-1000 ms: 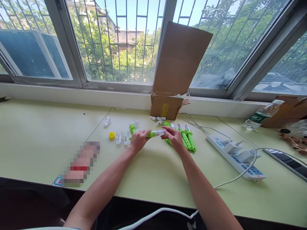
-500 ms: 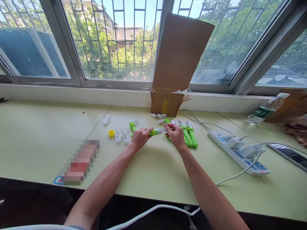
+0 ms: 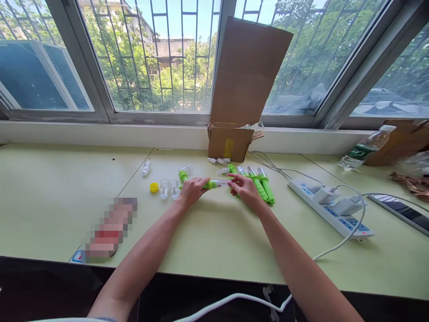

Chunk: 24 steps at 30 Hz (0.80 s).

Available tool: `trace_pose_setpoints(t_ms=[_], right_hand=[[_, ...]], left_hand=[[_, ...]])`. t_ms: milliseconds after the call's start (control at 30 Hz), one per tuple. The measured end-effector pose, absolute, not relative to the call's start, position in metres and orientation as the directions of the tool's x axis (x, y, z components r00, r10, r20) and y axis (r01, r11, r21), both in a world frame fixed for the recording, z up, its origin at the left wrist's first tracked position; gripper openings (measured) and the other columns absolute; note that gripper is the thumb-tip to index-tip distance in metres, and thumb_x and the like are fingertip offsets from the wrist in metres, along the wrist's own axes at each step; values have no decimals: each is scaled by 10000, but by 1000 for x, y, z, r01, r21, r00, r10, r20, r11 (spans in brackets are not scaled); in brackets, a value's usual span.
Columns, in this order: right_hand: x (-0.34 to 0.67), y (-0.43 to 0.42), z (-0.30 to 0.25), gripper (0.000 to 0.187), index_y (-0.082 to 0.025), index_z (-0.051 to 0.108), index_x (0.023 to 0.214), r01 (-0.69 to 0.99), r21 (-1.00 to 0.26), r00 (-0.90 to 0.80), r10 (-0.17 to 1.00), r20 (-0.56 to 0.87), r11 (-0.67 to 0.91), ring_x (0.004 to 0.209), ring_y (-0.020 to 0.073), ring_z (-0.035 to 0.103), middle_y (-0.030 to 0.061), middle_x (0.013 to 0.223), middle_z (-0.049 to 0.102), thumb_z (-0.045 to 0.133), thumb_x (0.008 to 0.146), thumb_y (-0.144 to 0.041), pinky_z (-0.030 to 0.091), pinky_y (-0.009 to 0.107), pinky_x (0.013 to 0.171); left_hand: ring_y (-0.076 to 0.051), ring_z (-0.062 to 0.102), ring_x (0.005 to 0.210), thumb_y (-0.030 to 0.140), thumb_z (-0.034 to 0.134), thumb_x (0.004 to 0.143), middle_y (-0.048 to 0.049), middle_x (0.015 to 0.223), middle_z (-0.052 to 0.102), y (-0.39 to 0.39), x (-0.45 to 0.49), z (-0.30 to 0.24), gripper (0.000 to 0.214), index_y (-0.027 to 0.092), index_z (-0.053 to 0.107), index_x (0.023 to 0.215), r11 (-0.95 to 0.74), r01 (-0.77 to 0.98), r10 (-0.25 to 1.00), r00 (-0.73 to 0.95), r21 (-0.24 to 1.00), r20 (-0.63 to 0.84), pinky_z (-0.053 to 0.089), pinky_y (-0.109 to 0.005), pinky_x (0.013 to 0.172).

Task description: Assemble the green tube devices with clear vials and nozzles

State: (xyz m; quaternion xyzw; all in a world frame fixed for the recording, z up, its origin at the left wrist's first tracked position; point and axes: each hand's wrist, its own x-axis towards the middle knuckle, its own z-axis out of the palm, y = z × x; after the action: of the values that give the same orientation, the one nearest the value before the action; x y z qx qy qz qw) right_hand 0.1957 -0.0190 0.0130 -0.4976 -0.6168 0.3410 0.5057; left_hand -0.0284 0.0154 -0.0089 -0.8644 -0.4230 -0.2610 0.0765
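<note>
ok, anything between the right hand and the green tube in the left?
Nothing visible. The right hand has its fingertips at the clear end of the green tube, gripped by the left hand; contact is too small to tell.

"What lay right of the right hand [image 3: 244, 190]?"

"A white power strip [image 3: 331, 216] with plugs [image 3: 350, 205] in it and, farther right of that hand, a phone [image 3: 400, 210]."

"And the bottle [image 3: 363, 150]?"

"It stood well to that hand's right, farther off than the phone, with a green label [image 3: 357, 153]."

"Left of the left hand [image 3: 192, 191]?"

"A pixelated item [image 3: 110, 228], nearer the table's [image 3: 214, 237] front edge."

"Beyond both hands?"

"Barred windows [image 3: 154, 76], with trees [image 3: 310, 67] outside."
</note>
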Motion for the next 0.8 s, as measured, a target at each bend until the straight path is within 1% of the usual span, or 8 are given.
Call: trace_pose_setpoints(t_ms=[100, 200, 300, 400, 467, 567, 667, 800], right_hand=[[195, -18, 11, 385, -165, 660, 980, 329, -905, -23, 960, 279, 270, 444, 101, 495, 9, 665, 593, 632, 739, -463, 434, 249, 410], [195, -18, 8, 349, -166, 639, 828, 414, -871, -32, 960, 279, 267, 397, 104, 427, -30, 498, 495, 567, 782, -505, 354, 243, 382], [194, -17, 4, 397, -200, 528, 643, 466, -846, -22, 959, 282, 260, 381, 107, 396, -31, 455, 452, 476, 833, -544, 309, 250, 374], [190, -18, -2, 441, -220, 439, 588, 479, -842, 5, 958, 285, 248, 366, 113, 411, -25, 451, 449, 399, 868, -559, 331, 259, 386], [187, -18, -4, 427, -215, 487, 652, 493, -831, 29, 949, 313, 258, 389, 121, 463, -10, 517, 510, 381, 875, -563, 373, 264, 410], [183, -20, -6, 399, -189, 584, 937, 547, -767, 22, 910, 414, 335, 481, 141, 537, 25, 674, 606, 427, 861, -548, 435, 275, 474], [181, -21, -6, 493, -163, 549, 1160, 586, -706, -21, 877, 479, 399, 553, 157, 568, 50, 758, 633, 505, 830, -526, 472, 290, 530], [180, -21, -7, 576, -189, 508, 1269, 532, -733, -74, 885, 459, 425, 527, 137, 568, 41, 821, 620, 542, 809, -534, 485, 287, 521]], left_hand=[[-173, 637, 853, 346, 586, 854, -37, 926, 688, 15, -29, -9, 340, 266, 558, 1184, -638, 766, 688, 523, 77, 503, 391, -249, 634], [-174, 632, 848, 356, 545, 879, -48, 918, 682, 14, -29, -9, 345, 259, 543, 1211, -657, 752, 671, 547, 59, 501, 391, -250, 640], [-176, 628, 849, 350, 523, 892, -56, 916, 678, 13, -28, -8, 352, 252, 528, 1230, -676, 736, 647, 576, 26, 499, 392, -251, 641], [-179, 628, 844, 330, 527, 891, -55, 911, 676, 11, -26, -7, 348, 245, 526, 1228, -682, 731, 630, 589, -2, 506, 397, -255, 636], [-178, 631, 838, 323, 545, 879, -54, 910, 675, 11, -25, -6, 343, 245, 533, 1213, -675, 738, 635, 578, 4, 513, 405, -257, 635], [-182, 638, 818, 341, 570, 860, -56, 899, 679, 12, -26, -3, 303, 237, 570, 1145, -639, 768, 675, 533, 42, 510, 412, -262, 630], [-198, 644, 781, 378, 589, 840, -68, 869, 685, 13, -28, 0, 229, 209, 628, 990, -580, 812, 732, 481, 70, 482, 410, -272, 618], [-217, 642, 726, 408, 590, 829, -81, 802, 677, 17, -35, 2, 223, 194, 651, 845, -511, 856, 784, 426, 80, 452, 412, -291, 601]])
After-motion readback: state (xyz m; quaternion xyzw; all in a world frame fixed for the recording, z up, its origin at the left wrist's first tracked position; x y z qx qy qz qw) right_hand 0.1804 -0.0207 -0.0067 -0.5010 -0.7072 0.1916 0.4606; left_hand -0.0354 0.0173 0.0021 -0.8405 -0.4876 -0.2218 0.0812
